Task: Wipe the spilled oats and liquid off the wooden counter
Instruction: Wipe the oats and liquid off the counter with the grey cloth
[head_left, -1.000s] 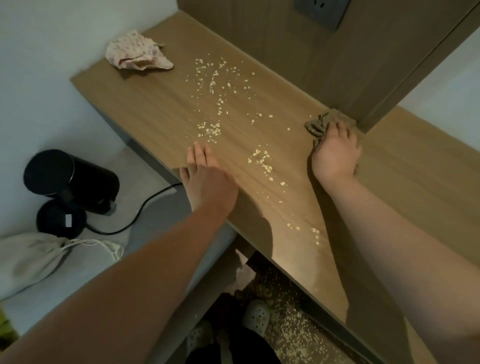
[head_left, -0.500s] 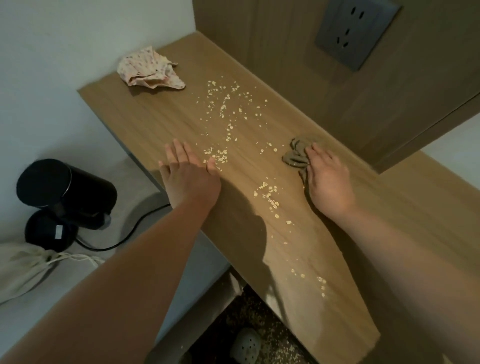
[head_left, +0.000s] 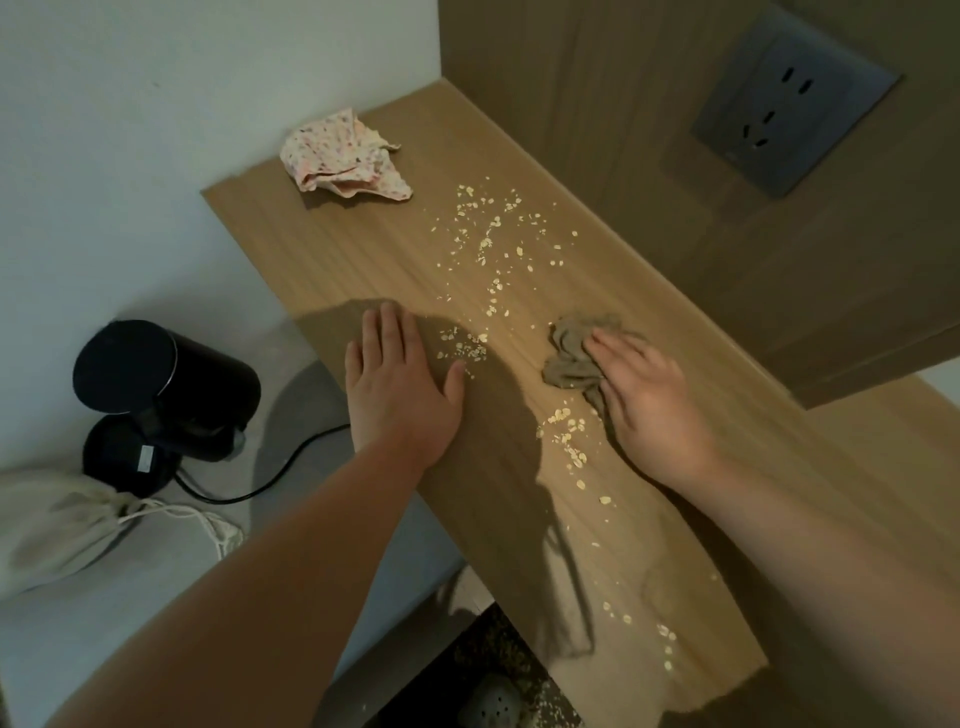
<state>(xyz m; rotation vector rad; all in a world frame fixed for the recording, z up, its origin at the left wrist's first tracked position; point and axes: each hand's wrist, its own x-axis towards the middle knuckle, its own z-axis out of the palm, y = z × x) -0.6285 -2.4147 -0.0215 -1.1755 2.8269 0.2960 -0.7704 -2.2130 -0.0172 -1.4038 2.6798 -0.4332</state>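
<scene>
Counter (head_left: 363, 249) fills the frame. Off its left edge, lower down, sit a black canister (head_left: 161, 374) and a pale bag (head_left: 52, 519). A socket (head_left: 789, 98) is on the panel behind it. A floral cloth (head_left: 343, 156) lies at its far end. The left grip (head_left: 400, 384) lies flat on the counter's left edge, fingers together. The right grip (head_left: 654, 410), fingers straight, presses a brown rag (head_left: 571, 358) mid-counter. Oats (head_left: 488, 239) trail along its middle. Any liquid is hard to make out.

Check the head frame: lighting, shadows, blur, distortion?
Head view: dim, warm light; left hand and forearm cast a hard shadow over the counter, darkening oats by the thumb; right hand looks slightly motion-blurred at the fingers on the rag; wide-angle stretch enlarges the forearms at bottom.
</scene>
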